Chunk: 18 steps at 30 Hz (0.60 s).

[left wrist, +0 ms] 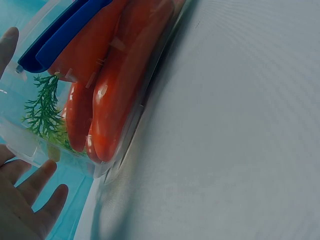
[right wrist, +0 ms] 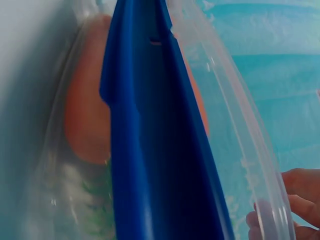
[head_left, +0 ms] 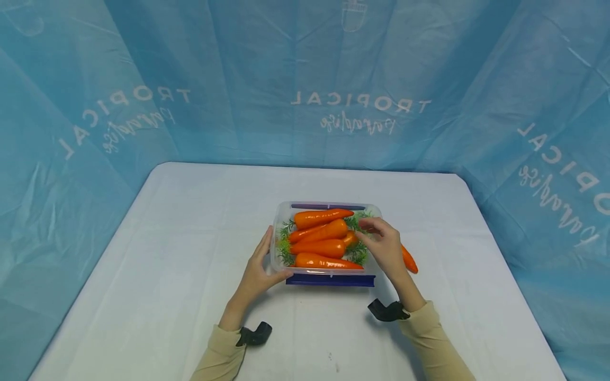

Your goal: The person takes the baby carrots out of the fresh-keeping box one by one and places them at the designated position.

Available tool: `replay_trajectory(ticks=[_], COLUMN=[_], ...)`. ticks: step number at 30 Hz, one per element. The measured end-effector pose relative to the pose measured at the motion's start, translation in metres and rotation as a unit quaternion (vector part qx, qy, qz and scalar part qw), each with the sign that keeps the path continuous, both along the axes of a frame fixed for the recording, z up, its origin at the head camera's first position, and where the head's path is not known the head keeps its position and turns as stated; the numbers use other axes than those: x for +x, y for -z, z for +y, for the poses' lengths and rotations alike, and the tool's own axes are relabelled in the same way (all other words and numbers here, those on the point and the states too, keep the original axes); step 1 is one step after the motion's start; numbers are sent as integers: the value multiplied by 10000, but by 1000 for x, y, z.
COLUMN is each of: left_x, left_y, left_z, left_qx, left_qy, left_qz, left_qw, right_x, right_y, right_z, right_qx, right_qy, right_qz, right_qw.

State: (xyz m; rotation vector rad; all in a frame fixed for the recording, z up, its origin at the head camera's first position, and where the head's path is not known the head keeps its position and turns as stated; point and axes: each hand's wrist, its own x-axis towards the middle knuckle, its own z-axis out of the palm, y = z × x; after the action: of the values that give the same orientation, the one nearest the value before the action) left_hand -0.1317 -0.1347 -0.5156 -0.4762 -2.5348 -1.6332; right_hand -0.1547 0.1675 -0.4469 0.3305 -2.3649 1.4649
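Note:
A clear plastic box [head_left: 278, 259] with blue side clips holds several orange carrots [head_left: 318, 247] with green feathery tops. At its left end is my left hand [head_left: 254, 272]. The thumb lies along the near left corner, and the fingers, fairly straight in the left wrist view, touch the outer wall. My right hand [head_left: 385, 246] is over the box's right end, fingers bent, fingertips among green tops [head_left: 357, 254]. Whether they pinch a top or a carrot is hidden. Another carrot [head_left: 409, 260] shows outside the box, partly behind the right hand.
The box stands on a white-covered table [head_left: 214, 211]. A blue clip [head_left: 330, 280] hangs open at its near side, another clip [head_left: 329, 206] at the far side. Blue printed sheeting [head_left: 267, 63] encloses the back and sides. Black wrist straps [head_left: 388, 310] sit at both cuffs.

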Motion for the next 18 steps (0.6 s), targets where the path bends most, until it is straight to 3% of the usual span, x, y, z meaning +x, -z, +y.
replay_trajectory(ticks=[10,18], left_x=[0,2], left_y=[-1,-6], left_z=[0,1], left_qx=[52,56], left_qy=[51,36], left_qz=[-72,-87], left_qw=[9999,9999], right_x=[-5,-5], right_y=[10,11], right_z=[-10,-13], right_qx=[591,1405], right_qy=[-766,-828], right_qz=[-397,-780], right_qw=[9945,9835])
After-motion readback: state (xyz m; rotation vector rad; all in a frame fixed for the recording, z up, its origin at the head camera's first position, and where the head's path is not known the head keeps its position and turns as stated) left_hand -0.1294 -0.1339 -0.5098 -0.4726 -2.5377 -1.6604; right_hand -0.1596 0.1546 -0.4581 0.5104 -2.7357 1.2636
